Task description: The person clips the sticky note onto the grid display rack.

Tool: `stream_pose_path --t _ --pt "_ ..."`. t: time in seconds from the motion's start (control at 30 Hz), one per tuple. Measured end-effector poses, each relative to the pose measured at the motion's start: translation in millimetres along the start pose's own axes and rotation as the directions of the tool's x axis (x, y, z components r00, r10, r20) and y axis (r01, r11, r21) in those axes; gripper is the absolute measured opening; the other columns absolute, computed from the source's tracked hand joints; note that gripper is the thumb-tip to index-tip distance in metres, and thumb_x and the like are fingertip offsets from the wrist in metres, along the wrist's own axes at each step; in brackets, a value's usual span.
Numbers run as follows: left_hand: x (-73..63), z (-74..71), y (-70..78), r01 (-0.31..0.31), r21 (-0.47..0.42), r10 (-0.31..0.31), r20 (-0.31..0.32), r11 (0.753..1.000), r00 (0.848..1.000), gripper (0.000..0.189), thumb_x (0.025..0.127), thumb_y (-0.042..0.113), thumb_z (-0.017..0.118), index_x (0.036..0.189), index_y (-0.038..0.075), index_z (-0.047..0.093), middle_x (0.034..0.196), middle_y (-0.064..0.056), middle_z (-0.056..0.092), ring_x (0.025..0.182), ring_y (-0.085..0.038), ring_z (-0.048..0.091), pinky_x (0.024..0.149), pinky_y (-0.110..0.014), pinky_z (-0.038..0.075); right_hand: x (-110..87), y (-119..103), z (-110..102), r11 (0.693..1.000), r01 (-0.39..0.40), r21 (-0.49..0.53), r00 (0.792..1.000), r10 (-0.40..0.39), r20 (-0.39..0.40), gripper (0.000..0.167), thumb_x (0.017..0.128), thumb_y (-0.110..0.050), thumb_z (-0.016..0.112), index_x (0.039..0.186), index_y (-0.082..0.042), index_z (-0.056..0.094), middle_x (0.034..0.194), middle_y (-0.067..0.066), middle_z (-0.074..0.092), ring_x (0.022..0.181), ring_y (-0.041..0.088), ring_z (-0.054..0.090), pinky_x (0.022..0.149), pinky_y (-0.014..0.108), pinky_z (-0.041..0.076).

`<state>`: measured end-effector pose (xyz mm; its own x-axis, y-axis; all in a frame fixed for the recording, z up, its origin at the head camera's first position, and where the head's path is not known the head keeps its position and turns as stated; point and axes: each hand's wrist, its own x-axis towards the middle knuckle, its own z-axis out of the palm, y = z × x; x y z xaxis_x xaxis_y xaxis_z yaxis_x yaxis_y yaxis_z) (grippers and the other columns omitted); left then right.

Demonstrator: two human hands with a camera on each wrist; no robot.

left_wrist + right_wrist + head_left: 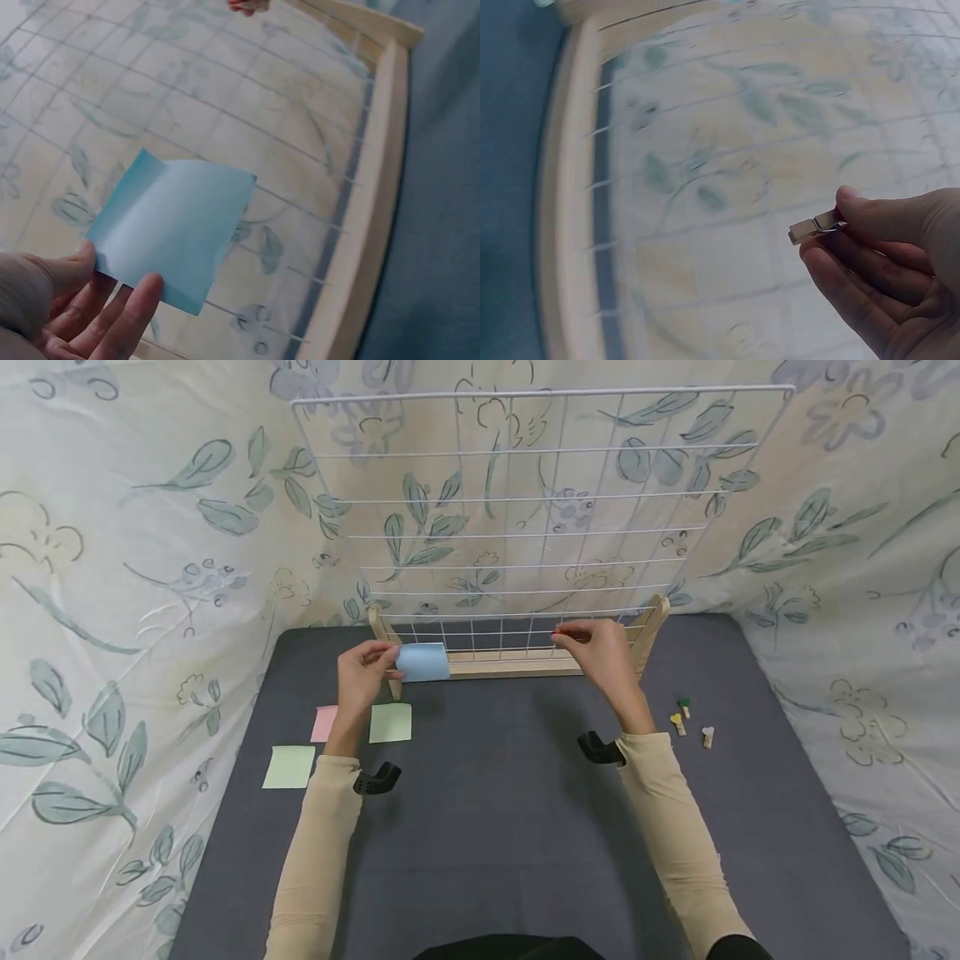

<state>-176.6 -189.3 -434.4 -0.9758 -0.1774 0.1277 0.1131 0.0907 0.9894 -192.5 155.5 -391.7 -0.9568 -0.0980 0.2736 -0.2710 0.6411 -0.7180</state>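
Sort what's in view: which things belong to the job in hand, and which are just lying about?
In the job:
blue note, held by the left hand
peg, pinched by the right hand
grid, likely, as both hands are close to it

Lying about, perhaps spares:
pink note
two green notes
three other pegs

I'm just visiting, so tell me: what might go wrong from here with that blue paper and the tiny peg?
The blue note is held only along one edge by the left hand, so it might bend or slip.
The clothespin is small and pinched in the right hand's fingertips; it could drop.
The wire grid stands tall in its wooden base, so a hard push may tilt it.
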Motion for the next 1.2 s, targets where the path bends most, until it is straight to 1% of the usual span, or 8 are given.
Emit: stream_pose_path --t 0.17,0.3,0.43,0.63,0.77,0.93,1.07,1.2 --pt "6.6 -1.4 12.9 0.01 -0.011 -0.011 -0.017 1.0 1.0 0.024 0.092 0.007 0.068 0.108 -0.011 0.067 0.1 -0.018 0.067 0.075 -0.017 0.068 0.071 -0.037 0.064 19.8 -26 -1 0.999 0.018 0.044 1.0 -0.019 0.017 0.022 0.091 -0.018 0.072 0.107 -0.003 0.075 0.099 0.014 0.073 0.087 0.026 0.07 0.074 0.04 0.06" --pt "7.7 -0.9 24.4 0.023 -0.036 -0.023 -0.001 0.999 1.0 0.024 0.092 0.004 0.067 0.108 -0.014 0.067 0.095 -0.02 0.066 0.073 -0.021 0.066 0.073 -0.041 0.063 30.1 -38 1 0.996 0.046 0.082 0.999 -0.048 0.025 0.023 0.091 -0.019 0.072 0.108 -0.004 0.075 0.1 0.013 0.073 0.086 0.024 0.069 0.074 0.037 0.059" --pt "8.5 1.0 34.1 0.023 -0.059 -0.022 0.007 0.998 1.0 0.023 0.092 0.0 0.065 0.108 -0.016 0.066 0.093 -0.022 0.065 0.071 -0.021 0.065 0.072 -0.038 0.063 37.6 -46 2 0.99 0.086 0.113 0.996 -0.089 0.026 0.024 0.09 -0.018 0.073 0.109 -0.003 0.075 0.1 0.013 0.074 0.085 0.023 0.07 0.074 0.035 0.059" --pt "18.4 3.9 39.5 -0.026 -0.045 0.025 -0.026 0.999 0.999 0.027 0.092 0.006 0.068 0.11 -0.013 0.067 0.099 -0.019 0.066 0.073 -0.014 0.069 0.071 -0.03 0.063 48.5 -61 -5 0.984 0.122 0.13 0.992 -0.126 0.022 0.024 0.091 -0.016 0.073 0.11 -0.004 0.074 0.1 0.012 0.074 0.087 0.021 0.07 0.076 0.034 0.059" --pt "25.1 4.9 50.1 -0.048 -0.049 0.047 -0.025 0.998 0.999 0.029 0.092 0.008 0.068 0.112 -0.013 0.067 0.102 -0.019 0.066 0.075 -0.013 0.071 0.073 -0.029 0.063 56.7 -76 -11 0.977 0.172 0.125 0.985 -0.174 0.009 0.024 0.09 -0.016 0.073 0.11 -0.003 0.074 0.1 0.011 0.074 0.087 0.02 0.071 0.078 0.032 0.06" --pt "32.2 4.6 69.8 -0.073 -0.098 0.071 -0.026 0.992 0.997 0.029 0.092 0.008 0.068 0.111 -0.013 0.066 0.093 -0.012 0.067 0.071 -0.012 0.07 0.071 -0.025 0.063 66.5 -95 -17 0.966 0.232 0.114 0.972 -0.233 -0.007 0.021 0.09 -0.017 0.073 0.105 -0.003 0.076 0.096 0.01 0.075 0.084 0.019 0.071 0.076 0.024 0.058" --pt "38.5 4.0 84.1 -0.117 -0.155 0.114 -0.033 0.981 0.993 0.027 0.091 0.006 0.068 0.109 -0.015 0.066 0.084 -0.009 0.066 0.067 -0.014 0.067 0.068 -0.025 0.063 74.9 -108 -20 0.957 0.26 0.127 0.965 -0.26 -0.018 0.019 0.091 -0.017 0.072 0.102 -0.003 0.076 0.094 0.011 0.075 0.083 0.019 0.071 0.073 0.018 0.056" --pt "42.8 4.8 95.4 -0.14 -0.164 0.135 -0.038 0.977 0.99 0.026 0.091 0.006 0.069 0.107 -0.014 0.067 0.084 -0.01 0.066 0.068 -0.015 0.067 0.068 -0.025 0.063 82.1 -122 -24 0.943 0.289 0.164 0.957 -0.286 -0.044 0.018 0.091 -0.015 0.072 0.103 -0.002 0.076 0.094 0.011 0.075 0.082 0.018 0.071 0.073 0.018 0.056"
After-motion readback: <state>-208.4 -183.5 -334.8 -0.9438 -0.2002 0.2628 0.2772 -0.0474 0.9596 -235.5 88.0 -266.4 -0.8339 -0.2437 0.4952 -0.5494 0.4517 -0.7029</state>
